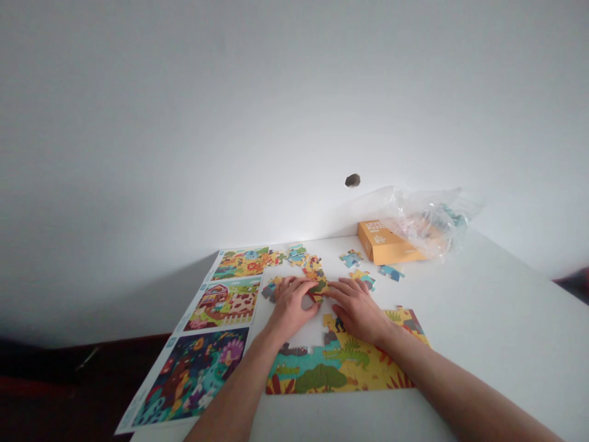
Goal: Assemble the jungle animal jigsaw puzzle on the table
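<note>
Puzzle piece (319,287), pinched in left fingers (307,285), touched by right fingers (338,293) (grip unclear); probably light, stiff card; hold by opposite edges, sparing tabs.

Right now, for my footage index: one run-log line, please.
left hand: at puzzle piece | right hand: at same piece | nearer: partly joined puzzle | farther: plastic bag on orange box

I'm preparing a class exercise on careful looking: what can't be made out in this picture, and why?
In the head view:
Assembled yellow-and-green cardboard puzzle: upper right partly hidden by the bare right hand and forearm.
Crumpled clear plastic bag: contents blurred by its folds.
Orange cardboard box: right part obscured by the bag; smaller print too small.
Dark reddish shape: cut off by the right edge.
</note>
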`<state>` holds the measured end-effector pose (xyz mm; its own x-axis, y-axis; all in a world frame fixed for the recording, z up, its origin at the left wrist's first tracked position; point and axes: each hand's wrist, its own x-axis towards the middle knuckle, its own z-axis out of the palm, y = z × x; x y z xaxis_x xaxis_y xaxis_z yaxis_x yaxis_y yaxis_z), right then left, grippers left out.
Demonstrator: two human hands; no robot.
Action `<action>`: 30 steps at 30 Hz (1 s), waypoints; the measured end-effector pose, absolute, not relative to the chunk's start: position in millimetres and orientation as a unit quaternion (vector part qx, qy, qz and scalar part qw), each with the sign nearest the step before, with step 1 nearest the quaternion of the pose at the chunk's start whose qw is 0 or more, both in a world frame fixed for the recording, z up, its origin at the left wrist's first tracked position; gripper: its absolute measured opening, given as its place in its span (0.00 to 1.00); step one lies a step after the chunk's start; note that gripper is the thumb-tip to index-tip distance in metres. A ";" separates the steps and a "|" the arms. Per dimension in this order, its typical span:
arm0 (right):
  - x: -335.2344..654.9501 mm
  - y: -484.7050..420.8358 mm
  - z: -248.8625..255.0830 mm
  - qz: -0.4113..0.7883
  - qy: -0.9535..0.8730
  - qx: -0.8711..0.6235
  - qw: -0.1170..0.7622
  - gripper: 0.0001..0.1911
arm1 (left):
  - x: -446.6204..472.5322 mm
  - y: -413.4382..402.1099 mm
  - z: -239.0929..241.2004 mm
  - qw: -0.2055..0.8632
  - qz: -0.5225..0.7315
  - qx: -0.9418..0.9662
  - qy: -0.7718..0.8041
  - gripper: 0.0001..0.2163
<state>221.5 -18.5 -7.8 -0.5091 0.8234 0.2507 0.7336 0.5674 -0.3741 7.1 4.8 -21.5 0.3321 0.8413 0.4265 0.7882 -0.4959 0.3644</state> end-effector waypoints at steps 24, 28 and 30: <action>220.3 -20.0 -9.4 0.083 -0.852 -0.480 0.193 0.20 | -8.2 14.0 -28.4 -0.047 0.269 0.687 0.673 0.16; 217.1 -23.0 -7.7 0.055 -0.828 -0.519 0.206 0.17 | -6.0 12.7 -27.2 -0.047 0.267 0.708 0.653 0.14; 213.8 -26.0 -9.4 0.029 -0.794 -0.572 0.206 0.18 | -4.1 11.0 -25.9 -0.046 0.259 0.727 0.634 0.13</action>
